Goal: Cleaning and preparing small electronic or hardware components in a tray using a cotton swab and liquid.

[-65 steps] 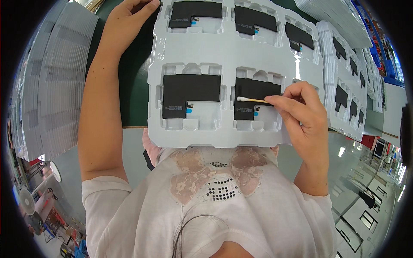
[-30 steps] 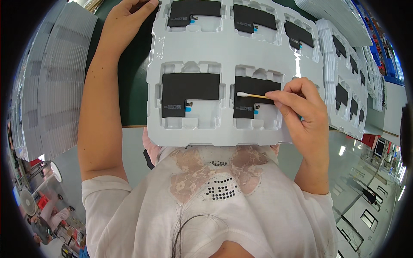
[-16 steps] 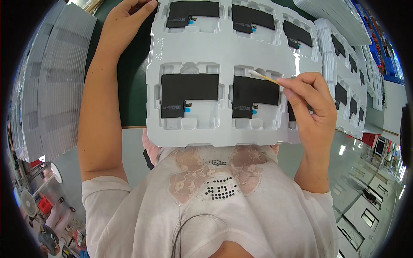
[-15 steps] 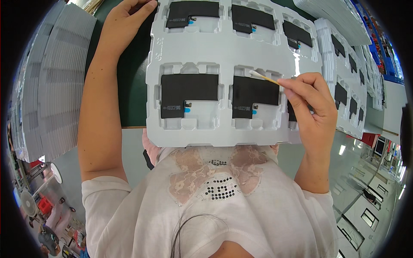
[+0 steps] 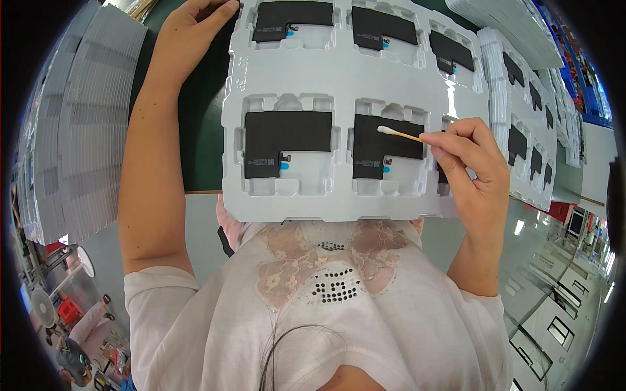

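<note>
My right hand (image 5: 473, 159) is closed in a pinch on the yellow stick of a cotton swab (image 5: 405, 135). The swab's white tip lies over a black L-shaped battery (image 5: 372, 146) in the near row of a white plastic tray (image 5: 287, 72); whether it touches, I cannot tell. Left of that battery, another black battery (image 5: 287, 130) sits in its own pocket. At the tray's far left edge my left hand (image 5: 199, 26) has its fingers curled against the rim, partly cut off by the picture's top. Small connectors with blue tabs stick out of the batteries.
Tall stacks of white trays (image 5: 85, 124) stand on the left. More trays with batteries (image 5: 515, 111) are stacked on the right. The tray rests on a dark green table (image 5: 201, 130). A person (image 5: 75, 358) is in the lower left background.
My right hand has drawn the swab's tip slightly nearer to me, from the battery's far edge onto its black face. The left hand stays in place.
</note>
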Motion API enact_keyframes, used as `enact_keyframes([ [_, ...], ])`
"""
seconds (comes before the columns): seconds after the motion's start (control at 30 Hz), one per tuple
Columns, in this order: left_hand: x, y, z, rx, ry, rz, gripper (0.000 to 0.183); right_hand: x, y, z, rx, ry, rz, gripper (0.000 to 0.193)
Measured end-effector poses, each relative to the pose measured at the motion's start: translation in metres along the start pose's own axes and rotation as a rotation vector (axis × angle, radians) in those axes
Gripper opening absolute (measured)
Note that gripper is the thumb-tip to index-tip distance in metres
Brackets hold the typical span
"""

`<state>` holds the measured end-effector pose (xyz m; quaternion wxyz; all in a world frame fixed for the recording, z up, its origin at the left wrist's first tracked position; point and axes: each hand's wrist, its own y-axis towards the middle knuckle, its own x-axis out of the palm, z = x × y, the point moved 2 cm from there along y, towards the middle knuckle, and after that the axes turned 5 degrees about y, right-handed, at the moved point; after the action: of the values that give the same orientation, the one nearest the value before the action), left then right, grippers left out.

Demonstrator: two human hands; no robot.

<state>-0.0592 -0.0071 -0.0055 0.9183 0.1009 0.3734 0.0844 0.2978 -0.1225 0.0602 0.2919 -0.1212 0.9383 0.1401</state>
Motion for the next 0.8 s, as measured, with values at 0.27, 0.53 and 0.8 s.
enact_keyframes([
  [0.27, -0.001, 0.002, -0.01, 0.001, 0.042, 0.001, 0.032, 0.007, 0.0, -0.002, -0.009, -0.004, -0.029, 0.022],
  [0.53, -0.003, 0.003, -0.008, -0.027, -0.016, -0.014, 0.032, -0.008, 0.004, -0.003, -0.013, -0.001, 0.096, 0.017],
  [0.8, 0.0, 0.004, -0.001, -0.068, -0.052, -0.018, 0.03, -0.059, -0.009, 0.011, -0.001, -0.029, 0.298, 0.012],
])
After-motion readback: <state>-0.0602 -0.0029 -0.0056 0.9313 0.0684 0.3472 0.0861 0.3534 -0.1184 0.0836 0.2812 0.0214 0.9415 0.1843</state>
